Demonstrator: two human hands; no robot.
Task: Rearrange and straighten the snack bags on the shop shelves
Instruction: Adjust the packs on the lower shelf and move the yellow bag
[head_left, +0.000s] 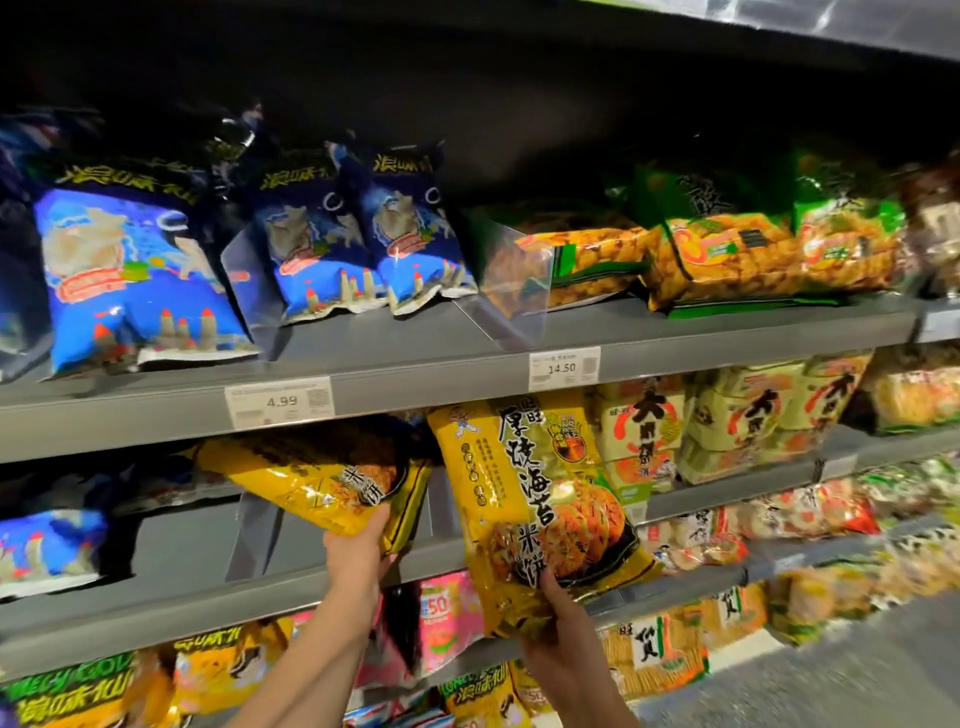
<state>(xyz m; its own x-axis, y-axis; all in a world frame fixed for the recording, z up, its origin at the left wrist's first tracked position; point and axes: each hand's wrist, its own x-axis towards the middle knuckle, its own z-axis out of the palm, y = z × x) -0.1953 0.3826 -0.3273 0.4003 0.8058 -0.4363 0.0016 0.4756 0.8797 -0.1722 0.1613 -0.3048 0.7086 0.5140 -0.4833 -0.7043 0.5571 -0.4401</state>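
Two yellow rice-cracker bags are in my hands at the middle shelf (208, 561). My left hand (358, 558) grips the lower edge of a yellow bag (311, 478) that lies tilted, its top pointing back left into the shelf. My right hand (563, 634) holds the bottom of a second yellow bag (540, 509), upright and leaning slightly left, in front of the shelf edge. Its printed face is toward me.
A clear divider (249, 540) stands left of the tilted bag, and a blue bag (47, 545) lies further left. Cream and green cracker packs (727, 421) fill the shelf to the right. The upper shelf (415, 358) carries blue bags (135, 275) and orange-green packs (753, 254).
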